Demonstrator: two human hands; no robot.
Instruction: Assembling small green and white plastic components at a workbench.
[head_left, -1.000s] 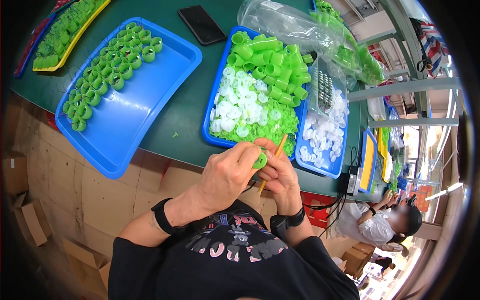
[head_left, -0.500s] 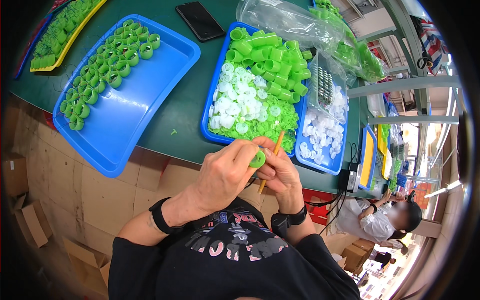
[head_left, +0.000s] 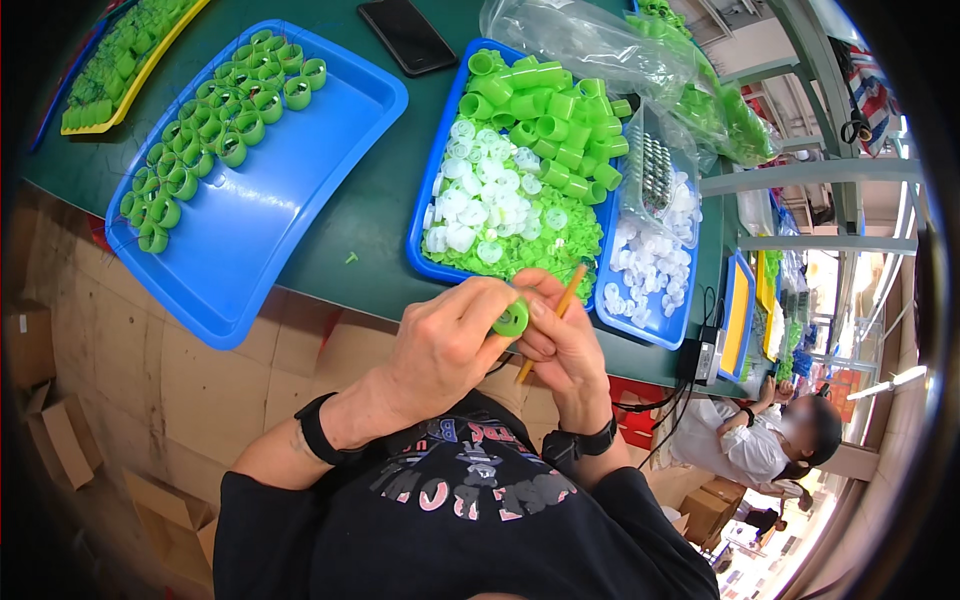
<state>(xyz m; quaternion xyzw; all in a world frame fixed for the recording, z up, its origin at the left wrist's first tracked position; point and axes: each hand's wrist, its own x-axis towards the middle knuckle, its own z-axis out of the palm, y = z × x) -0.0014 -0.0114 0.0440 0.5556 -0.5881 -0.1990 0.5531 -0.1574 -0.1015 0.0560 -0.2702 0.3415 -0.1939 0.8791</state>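
Close to my body, just off the table's front edge, my left hand [head_left: 447,338] is closed round a short green plastic tube [head_left: 511,319], its round end facing up. My right hand [head_left: 562,345] meets it from the other side, thumb and fingertips at the tube. A thin yellowish wooden stick [head_left: 569,293] runs slantwise through my right hand's grip, sticking out above and below. Beyond my hands stands a blue tray [head_left: 421,226] with green tubes [head_left: 548,127], clear white plastic discs [head_left: 470,195] and small green pieces [head_left: 548,248].
At left, a blue tray [head_left: 290,215] bears rows of green tubes with thin wires. A black phone [head_left: 407,36] lies behind. Right of the parts tray are a clear box of metal parts [head_left: 655,172] and a smaller blue tray [head_left: 668,335]. A co-worker [head_left: 740,440] is at far right.
The green tube's end has tilted to face up more, and my left fingers have shifted slightly on it. The stick leans a little more to the right. The trays stay put.
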